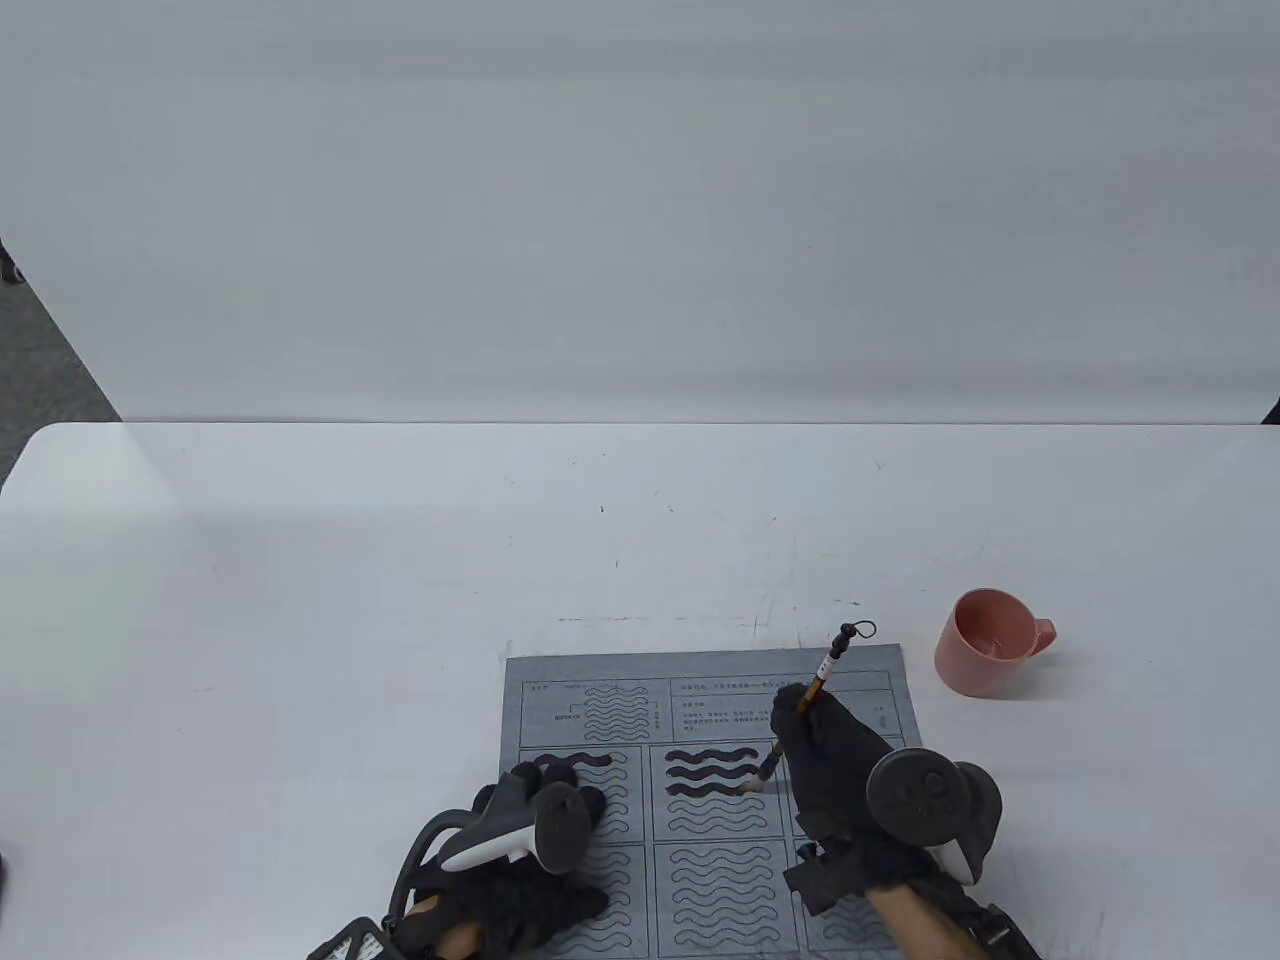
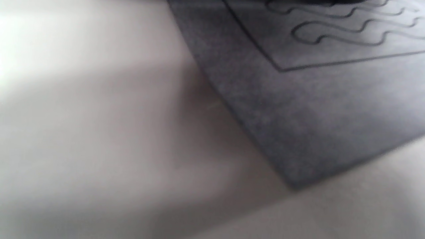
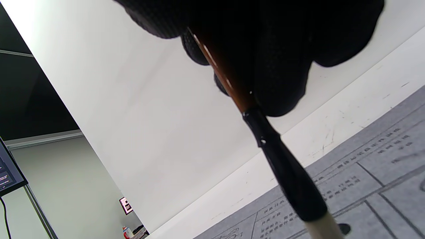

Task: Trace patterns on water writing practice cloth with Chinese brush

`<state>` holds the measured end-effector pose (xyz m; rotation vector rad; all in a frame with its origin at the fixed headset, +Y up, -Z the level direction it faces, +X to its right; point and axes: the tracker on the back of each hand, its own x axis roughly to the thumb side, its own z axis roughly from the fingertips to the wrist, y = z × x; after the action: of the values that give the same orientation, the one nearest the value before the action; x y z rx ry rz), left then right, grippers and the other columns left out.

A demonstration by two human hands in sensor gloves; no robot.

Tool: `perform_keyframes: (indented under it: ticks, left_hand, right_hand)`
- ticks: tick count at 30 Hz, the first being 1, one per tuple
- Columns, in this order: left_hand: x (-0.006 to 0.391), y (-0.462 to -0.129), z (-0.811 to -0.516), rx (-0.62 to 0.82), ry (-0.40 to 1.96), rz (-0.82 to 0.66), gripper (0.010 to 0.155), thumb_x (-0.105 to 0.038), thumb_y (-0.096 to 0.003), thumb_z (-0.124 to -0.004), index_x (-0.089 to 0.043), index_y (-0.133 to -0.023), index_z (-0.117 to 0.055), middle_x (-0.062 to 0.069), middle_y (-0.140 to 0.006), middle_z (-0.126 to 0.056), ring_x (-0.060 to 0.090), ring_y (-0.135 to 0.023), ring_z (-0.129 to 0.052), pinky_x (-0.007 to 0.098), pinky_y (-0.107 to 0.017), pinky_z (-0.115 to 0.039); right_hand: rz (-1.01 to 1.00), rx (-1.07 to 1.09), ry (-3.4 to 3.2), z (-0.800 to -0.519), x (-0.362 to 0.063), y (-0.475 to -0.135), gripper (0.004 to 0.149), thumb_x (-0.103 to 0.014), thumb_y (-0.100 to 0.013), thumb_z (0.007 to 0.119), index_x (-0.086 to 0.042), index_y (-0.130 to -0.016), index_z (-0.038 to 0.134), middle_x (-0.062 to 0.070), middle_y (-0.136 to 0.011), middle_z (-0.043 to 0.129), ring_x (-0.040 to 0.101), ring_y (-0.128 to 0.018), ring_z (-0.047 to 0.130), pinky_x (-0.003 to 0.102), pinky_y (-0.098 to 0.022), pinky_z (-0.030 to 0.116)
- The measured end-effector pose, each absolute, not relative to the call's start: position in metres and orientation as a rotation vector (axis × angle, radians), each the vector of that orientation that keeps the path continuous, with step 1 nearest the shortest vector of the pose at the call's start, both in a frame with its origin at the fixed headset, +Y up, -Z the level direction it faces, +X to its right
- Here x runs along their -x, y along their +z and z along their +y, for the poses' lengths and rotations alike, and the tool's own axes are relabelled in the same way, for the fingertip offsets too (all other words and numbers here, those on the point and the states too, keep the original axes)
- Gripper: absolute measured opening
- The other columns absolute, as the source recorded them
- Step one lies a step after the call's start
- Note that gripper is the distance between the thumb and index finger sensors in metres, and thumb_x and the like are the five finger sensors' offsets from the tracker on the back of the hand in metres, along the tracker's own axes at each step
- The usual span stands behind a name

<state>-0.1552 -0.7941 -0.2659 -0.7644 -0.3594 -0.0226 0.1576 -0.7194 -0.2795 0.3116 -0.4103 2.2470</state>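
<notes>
Your right hand (image 1: 835, 760) grips the brush (image 1: 806, 706) mid-shaft, handle tilted away w/ its loop up top, pale tip down on the cloth (image 1: 700, 680) in the middle box, at the right end of the 3rd wave. Your left hand (image 1: 520, 850) rests flat on the cloth's left side, fingers spread, holding nothing. Cloth is grey, near table edge; three waves in the middle box + one in the left box show dark, rest only outlines.

White table (image 1: 300, 560): cloth (image 1: 700, 672), pink cup (image 1: 985, 642).
</notes>
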Motion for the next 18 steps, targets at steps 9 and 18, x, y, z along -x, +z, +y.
perform_keyframes:
  ticks: [9,18]
  left_hand:
    - [0.1552,-0.2659,-0.7941,0.764,-0.023,-0.359,0.091,-0.068,-0.0456,-0.049,-0.042,-0.098,0.02,-0.003,-0.103,0.034,0.035,-0.096,0.031,0.061,-0.072,0.007]
    - [0.1552,-0.2659,-0.7941,0.764,-0.023,-0.359,0.091,-0.068,-0.0457,-0.049,-0.042,-0.099,0.02,-0.003,-0.103,0.034,0.035,-0.096,0.031,0.062,-0.072,0.007]
  right_hand:
    - [-0.414,-0.298,2.261,-0.7189,-0.1592,-0.2802,0.04,-0.03,-0.056,0.066,-0.006,-0.086,0.075,0.018,-0.077,0.094,0.037,-0.058,0.101,0.066,-0.053,0.073]
    - [-0.416,-0.285,2.261,-0.7186,-0.161,-0.2804,0.04,-0.031,-0.056,0.067,-0.007,-0.086,0.076,0.018,-0.076,0.095,0.037,-0.057,0.101,0.067,-0.053,0.073]
